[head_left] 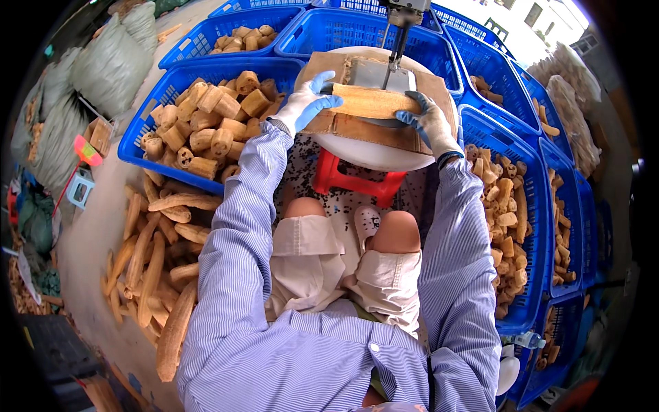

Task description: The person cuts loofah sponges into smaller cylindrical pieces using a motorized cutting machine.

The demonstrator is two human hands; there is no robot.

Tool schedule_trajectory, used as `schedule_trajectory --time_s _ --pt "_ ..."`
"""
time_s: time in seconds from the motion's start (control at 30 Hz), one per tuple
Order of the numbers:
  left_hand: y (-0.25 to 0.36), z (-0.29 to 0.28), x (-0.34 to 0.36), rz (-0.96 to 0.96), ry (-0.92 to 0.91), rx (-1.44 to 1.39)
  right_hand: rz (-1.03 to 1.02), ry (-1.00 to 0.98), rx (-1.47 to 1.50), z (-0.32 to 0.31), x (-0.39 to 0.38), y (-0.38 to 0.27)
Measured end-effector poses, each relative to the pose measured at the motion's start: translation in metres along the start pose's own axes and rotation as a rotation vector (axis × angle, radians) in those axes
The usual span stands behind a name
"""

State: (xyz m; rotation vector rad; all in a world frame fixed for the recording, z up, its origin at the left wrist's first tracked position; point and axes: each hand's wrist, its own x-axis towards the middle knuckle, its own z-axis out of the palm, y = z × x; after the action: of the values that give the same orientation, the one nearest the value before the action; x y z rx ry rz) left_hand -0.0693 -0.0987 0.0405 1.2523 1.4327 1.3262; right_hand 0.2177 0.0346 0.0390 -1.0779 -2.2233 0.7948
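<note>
A dried loofah (374,101), tan and fibrous, lies crosswise between my hands at the machine. My left hand (302,106), in a white glove with blue coating, grips its left end between thumb and fingers. Its right end is held by my right hand (427,122), gloved the same way. Just beyond the loofah, the narrow metal blade part of a cutting machine (392,69) comes down to a grey plate. Worn cardboard (329,125) covers the round white work surface (364,152) under my hands. Whether the blade touches the loofah, I cannot tell.
On the left, a blue crate (147,147) holds short cut loofah pieces. Whole dried loofahs (151,275) are heaped on the floor beside me. More blue crates (532,275) with pieces line the right. A red stool (357,180) stands under the work surface, near my knees.
</note>
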Motion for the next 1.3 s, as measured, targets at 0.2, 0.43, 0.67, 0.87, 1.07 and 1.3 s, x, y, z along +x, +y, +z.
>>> schedule_trajectory --time_s 0.2,0.43,0.67,0.87,1.07,1.3 --pt "0.007 0.007 -0.003 0.02 -0.002 0.02 -0.053 0.015 0.075 -0.003 0.001 0.012" --pt "0.005 0.012 -0.009 0.065 -0.02 0.024 -0.062 0.012 -0.006 -0.014 -0.013 -0.009" --pt "0.008 0.019 -0.014 0.082 -0.033 -0.009 -0.179 0.119 -0.221 -0.007 -0.008 0.001" --pt "-0.002 0.018 -0.008 0.112 0.008 0.035 -0.115 0.146 -0.156 0.006 -0.003 0.009" --pt "0.0 0.02 -0.003 0.122 -0.011 -0.055 -0.231 0.204 -0.197 0.006 -0.007 0.008" --pt "-0.017 0.015 0.014 0.188 -0.037 -0.066 -0.272 0.29 -0.208 0.013 -0.005 0.005"
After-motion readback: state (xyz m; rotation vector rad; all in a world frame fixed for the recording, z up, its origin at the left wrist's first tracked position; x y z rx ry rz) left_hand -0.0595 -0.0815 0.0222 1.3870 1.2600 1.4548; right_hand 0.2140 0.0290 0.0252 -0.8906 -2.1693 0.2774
